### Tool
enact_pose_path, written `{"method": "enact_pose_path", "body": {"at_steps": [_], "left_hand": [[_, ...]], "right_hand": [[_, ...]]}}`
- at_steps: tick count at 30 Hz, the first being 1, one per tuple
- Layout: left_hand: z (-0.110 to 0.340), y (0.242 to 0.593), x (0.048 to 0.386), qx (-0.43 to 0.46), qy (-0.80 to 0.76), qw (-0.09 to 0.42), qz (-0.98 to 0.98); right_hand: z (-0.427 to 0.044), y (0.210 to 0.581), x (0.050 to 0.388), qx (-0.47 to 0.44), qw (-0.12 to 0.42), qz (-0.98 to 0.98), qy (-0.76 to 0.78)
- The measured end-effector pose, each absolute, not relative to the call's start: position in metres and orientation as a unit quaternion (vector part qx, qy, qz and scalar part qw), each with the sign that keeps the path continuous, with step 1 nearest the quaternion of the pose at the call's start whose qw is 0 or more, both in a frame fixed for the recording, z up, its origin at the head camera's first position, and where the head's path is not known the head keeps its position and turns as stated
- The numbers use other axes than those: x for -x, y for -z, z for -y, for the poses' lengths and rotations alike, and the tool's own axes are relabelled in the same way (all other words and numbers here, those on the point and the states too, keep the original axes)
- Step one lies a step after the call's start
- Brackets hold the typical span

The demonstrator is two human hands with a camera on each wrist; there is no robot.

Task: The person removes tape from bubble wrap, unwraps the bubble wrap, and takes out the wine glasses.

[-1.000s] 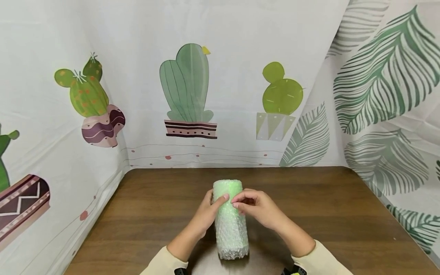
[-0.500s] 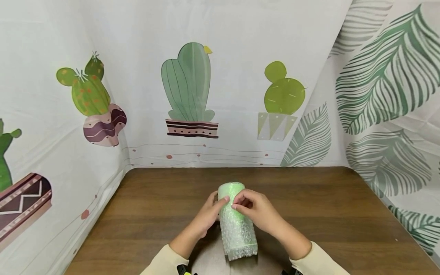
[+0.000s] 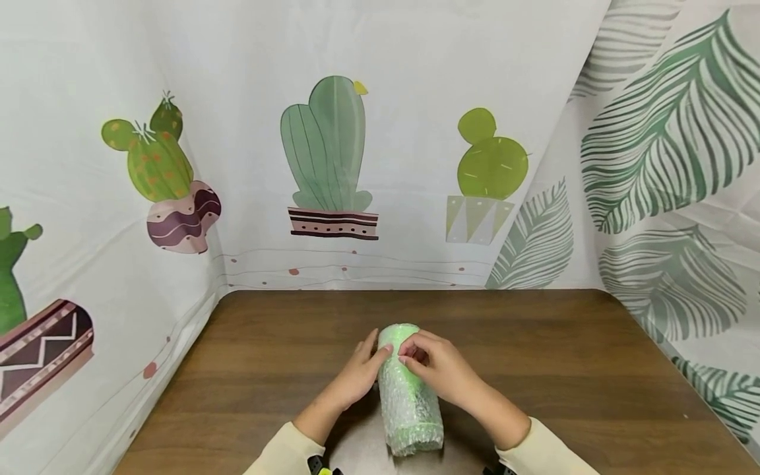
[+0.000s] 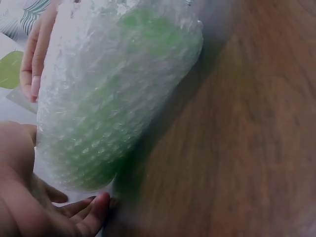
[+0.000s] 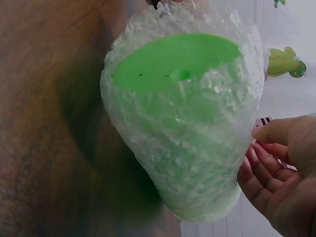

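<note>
A green cylinder wrapped in clear bubble wrap (image 3: 410,406) lies on the table, its near end turned slightly right. My left hand (image 3: 354,377) holds its left side near the far end, thumb on top; in the left wrist view, fingers (image 4: 94,217) reach past that end. With thumb and index finger, my right hand (image 3: 445,369) pinches the wrap on the upper surface. Seen from the right wrist, the cylinder's flat green end (image 5: 163,61) shows inside the loose, ruffled wrap. What exactly lies between the right fingertips is too small to tell.
The brown wooden table (image 3: 285,343) extends to both sides and behind the cylinder. A white cloth (image 3: 410,165) printed with cacti and leaves hangs along the back and sides.
The wrapped cylinder has turned a little, its near end swinging right and its far end shifting slightly nearer. Both hands stay on it, the right fingers bunched closer together.
</note>
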State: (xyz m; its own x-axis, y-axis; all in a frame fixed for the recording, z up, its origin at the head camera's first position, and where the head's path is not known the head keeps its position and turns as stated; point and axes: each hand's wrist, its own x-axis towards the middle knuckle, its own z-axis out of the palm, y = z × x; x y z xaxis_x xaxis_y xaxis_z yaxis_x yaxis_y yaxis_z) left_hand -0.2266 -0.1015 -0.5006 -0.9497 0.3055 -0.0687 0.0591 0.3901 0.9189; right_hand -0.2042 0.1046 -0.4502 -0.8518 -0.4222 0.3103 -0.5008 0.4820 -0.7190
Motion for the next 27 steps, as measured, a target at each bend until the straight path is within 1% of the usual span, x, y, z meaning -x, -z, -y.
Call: {"method": "enact_pose_path", "body": {"at_steps": [2,7,15,18,21,27], "left_hand": [[0.101,0.501,0.227,-0.112,-0.526,0.094,-0.838],[0.102,0.499,0.228,-0.124,-0.509,0.025,-0.851],[0.107,0.498,0.225,-0.114,-0.512,-0.039,-0.851],[0.109,0.498,0.224,-0.113,-0.509,-0.071,-0.85],[0.111,0.498,0.223,-0.119,-0.509,-0.105,-0.846],[0.117,0.5,0.217,-0.157,-0.501,-0.177,-0.832]], "right_hand": [[-0.104,0.45,0.205,-0.274,0.046,0.861,-0.427],[-0.097,0.447,0.206,-0.292,0.039,0.855,-0.427],[-0.082,0.447,0.209,-0.338,0.043,0.848,-0.406],[-0.076,0.446,0.209,-0.342,0.042,0.856,-0.386],[-0.07,0.446,0.208,-0.343,0.052,0.872,-0.346],[-0.054,0.448,0.206,-0.348,0.097,0.896,-0.258]]}}
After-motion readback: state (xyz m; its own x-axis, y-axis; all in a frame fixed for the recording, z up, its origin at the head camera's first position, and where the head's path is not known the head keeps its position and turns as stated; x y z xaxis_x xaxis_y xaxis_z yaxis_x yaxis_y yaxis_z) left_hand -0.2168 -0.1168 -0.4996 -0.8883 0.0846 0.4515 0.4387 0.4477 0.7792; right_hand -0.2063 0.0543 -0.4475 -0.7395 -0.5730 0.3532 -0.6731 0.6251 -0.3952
